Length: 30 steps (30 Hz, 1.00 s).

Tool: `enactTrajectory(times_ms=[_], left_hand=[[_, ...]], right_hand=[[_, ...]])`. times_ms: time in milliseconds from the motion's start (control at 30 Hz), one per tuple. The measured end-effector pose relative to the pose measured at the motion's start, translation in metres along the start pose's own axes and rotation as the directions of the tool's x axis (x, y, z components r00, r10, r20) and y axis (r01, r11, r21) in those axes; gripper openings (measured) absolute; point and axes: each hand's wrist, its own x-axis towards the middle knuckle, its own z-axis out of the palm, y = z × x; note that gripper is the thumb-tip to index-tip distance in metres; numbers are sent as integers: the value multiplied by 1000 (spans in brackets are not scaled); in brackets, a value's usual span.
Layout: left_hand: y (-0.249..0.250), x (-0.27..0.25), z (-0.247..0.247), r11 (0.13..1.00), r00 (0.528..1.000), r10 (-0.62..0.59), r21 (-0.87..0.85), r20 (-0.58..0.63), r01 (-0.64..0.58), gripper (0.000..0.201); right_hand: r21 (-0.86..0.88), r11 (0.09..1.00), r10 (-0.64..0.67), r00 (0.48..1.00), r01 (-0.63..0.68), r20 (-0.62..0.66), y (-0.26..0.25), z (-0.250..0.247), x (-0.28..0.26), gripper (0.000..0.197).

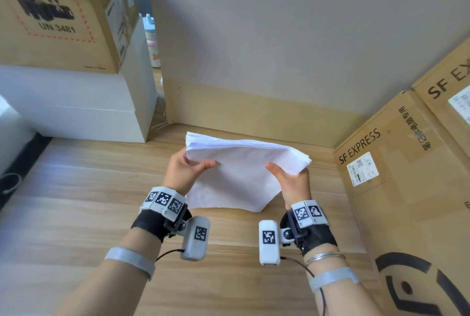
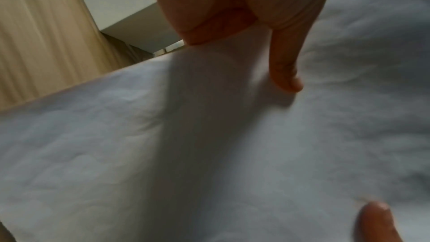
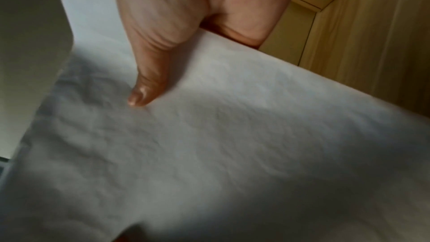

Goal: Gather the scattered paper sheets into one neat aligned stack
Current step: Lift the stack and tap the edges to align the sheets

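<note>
A thick stack of white paper sheets (image 1: pixel 239 170) stands tilted on its lower edge on the wooden desk (image 1: pixel 76 201), leaning away from me. My left hand (image 1: pixel 187 166) grips its left side, thumb on the front sheet and fingers hidden behind. My right hand (image 1: pixel 288 178) grips the right side the same way. In the left wrist view the paper (image 2: pixel 209 154) fills the frame under my left thumb (image 2: pixel 286 73). In the right wrist view the paper (image 3: pixel 232 144) lies under my right thumb (image 3: pixel 149 80). The top edges fan out slightly.
A brown SF Express carton (image 1: pixel 396 163) stands close on the right. White boxes (image 1: pixel 76 104) with a brown UN 3481 carton (image 1: pixel 56 15) on top sit at the left. A wall (image 1: pixel 279 35) closes the back. A black mat (image 1: pixel 15 170) lies at the far left.
</note>
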Motion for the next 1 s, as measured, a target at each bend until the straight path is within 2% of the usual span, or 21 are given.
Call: enactTrajectory(times_ms=[67, 167, 267, 300, 367, 700, 866, 1000], left_hand=[[-7, -2, -1, 999, 999, -36, 6, -8, 36, 28], [-35, 2, -6, 984, 985, -157, 96, 69, 150, 27], [-52, 1, -6, 966, 969, -237, 118, 65, 228, 28], [-54, 1, -5, 965, 968, -244, 110, 58, 237, 30], [-54, 1, -5, 969, 972, -234, 94, 31, 230, 20], [-76, 0, -8, 965, 967, -254, 73, 25, 252, 26], [-82, -3, -8, 959, 961, -276, 67, -9, 276, 18], [-88, -3, -10, 961, 963, -268, 65, 0, 267, 25]], right_hand=[[-6, 999, 32, 999, -32, 19, 6, -1, 0, 25], [-16, 994, 113, 992, -112, 58, 21, 0, -5, 28], [-24, 989, 150, 985, -148, 82, 34, 2, -11, 33], [-19, 988, 154, 984, -153, 87, 36, 2, -11, 33], [-7, 988, 157, 983, -157, 100, 38, 1, -10, 32], [-38, 975, 222, 964, -219, 143, 60, 4, -11, 37], [-44, 970, 242, 959, -238, 147, 69, 6, -13, 38], [-52, 963, 268, 950, -263, 160, 73, 6, -12, 36]])
